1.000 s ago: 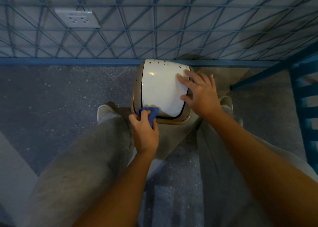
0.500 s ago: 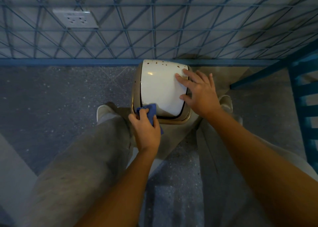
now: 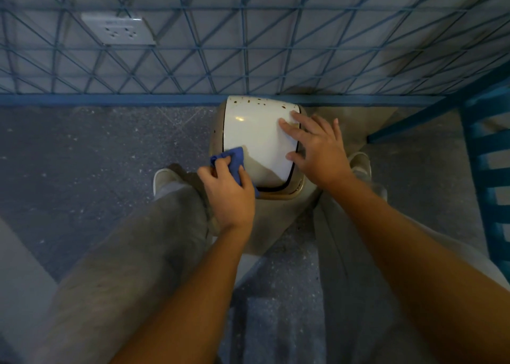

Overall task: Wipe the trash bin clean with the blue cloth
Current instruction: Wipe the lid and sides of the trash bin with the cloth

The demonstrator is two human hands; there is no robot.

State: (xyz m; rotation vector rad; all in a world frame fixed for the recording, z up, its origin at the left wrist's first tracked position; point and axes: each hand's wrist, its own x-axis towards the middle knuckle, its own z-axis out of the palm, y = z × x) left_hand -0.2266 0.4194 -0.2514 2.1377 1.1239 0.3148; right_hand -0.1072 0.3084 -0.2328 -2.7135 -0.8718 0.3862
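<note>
Wiping: left hand [image 3: 229, 195] grips cloth [image 3: 233, 160], pressed on lid's near-left corner.
Right hand [image 3: 317, 148]: spread flat on lid, holding nothing.
Bin [image 3: 256, 131]: on floor between feet, against mesh wall [image 3: 248, 46]; brown specks along far edge.

bin lid [image 3: 256, 140]: glossy white plastic, looking speckled past the right hand [image 3: 317, 154] fingertips
cloth [image 3: 234, 160]: soft matt blue fabric, bunching under left hand [image 3: 229, 195] fingers
floor [image 3: 96, 148]: rough speckled stone
</note>
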